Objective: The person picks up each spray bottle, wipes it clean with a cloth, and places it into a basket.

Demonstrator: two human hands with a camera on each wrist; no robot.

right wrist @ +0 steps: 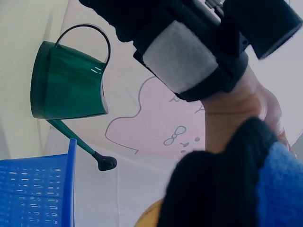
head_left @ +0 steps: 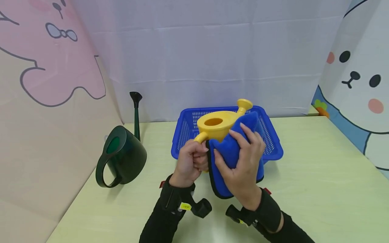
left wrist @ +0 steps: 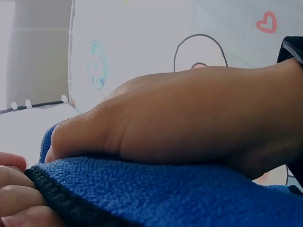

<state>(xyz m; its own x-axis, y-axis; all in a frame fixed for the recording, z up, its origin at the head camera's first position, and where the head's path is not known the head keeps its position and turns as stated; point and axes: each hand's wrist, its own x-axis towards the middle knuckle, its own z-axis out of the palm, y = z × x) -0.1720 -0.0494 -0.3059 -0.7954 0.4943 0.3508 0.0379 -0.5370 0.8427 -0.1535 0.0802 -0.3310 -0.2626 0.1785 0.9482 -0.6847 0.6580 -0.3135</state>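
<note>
A yellow watering can [head_left: 223, 118] is held up in front of the blue basket, its spout pointing to the back right. My left hand [head_left: 190, 161] grips its handle, fingers curled round it. My right hand [head_left: 245, 163] holds a blue cloth [head_left: 229, 152] with black edging against the can's right side, fingers spread and bent over the fabric. The cloth hides much of the can's body and hangs down below it. In the left wrist view the right hand [left wrist: 180, 118] lies along the fuzzy cloth [left wrist: 151, 189], with left fingers [left wrist: 21, 194] beside the black edge.
A dark green watering can [head_left: 127, 158] stands on the table at the left, its long spout pointing to the back. The blue perforated basket [head_left: 273, 145] stands behind my hands. A white curtain [head_left: 197, 60] hangs at the table's back edge, with cartoon-printed panels at both sides.
</note>
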